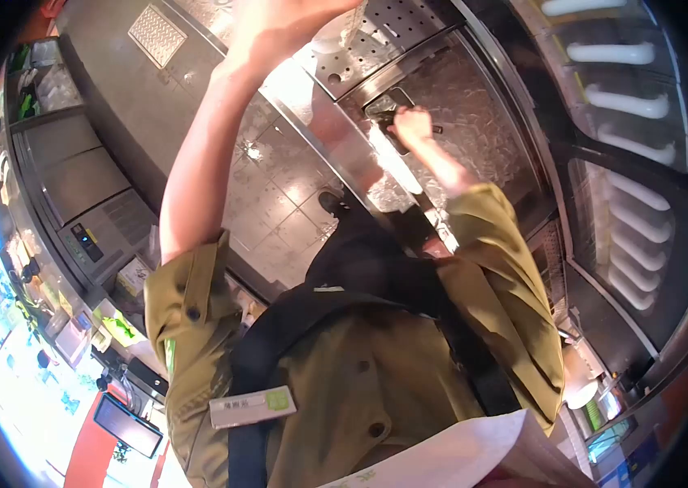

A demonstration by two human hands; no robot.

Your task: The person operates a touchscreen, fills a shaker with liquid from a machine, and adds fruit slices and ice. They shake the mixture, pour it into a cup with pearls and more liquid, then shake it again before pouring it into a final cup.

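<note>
Head view: image appears upside down, looking along the person's own torso and arms toward a steel counter.
Right hand (414,126): closed in a fist around the dark handle of an ice scoop (384,110); the scoop sits in the ice bin (482,138), its mouth down among the cubes; forearm runs back to a rolled olive sleeve.
Left hand (279,32): raised, palm over a clear plastic cup (344,28) at the perforated drain tray (397,32); fingers mostly cut off by the frame edge, so whether they grip the cup cannot be told.
Ice bin: steel-walled, filled with clear ice, just beside the drain tray; a steel divider rail separates them.
Floor (279,179): glossy square tiles, showing between the two arms.
Clothing: olive button shirt (360,382) under a black apron (360,268) with straps.
Name tag (252,406): white strip with a green square at one end, clipped to the shirt; small characters printed on it, too small to read.
Side counter (75,195): grey steel units with a small black control panel; green-labelled packets beside it, writing illegible.
Display case (629,163): curved glass with rows of white tube lights.
</note>
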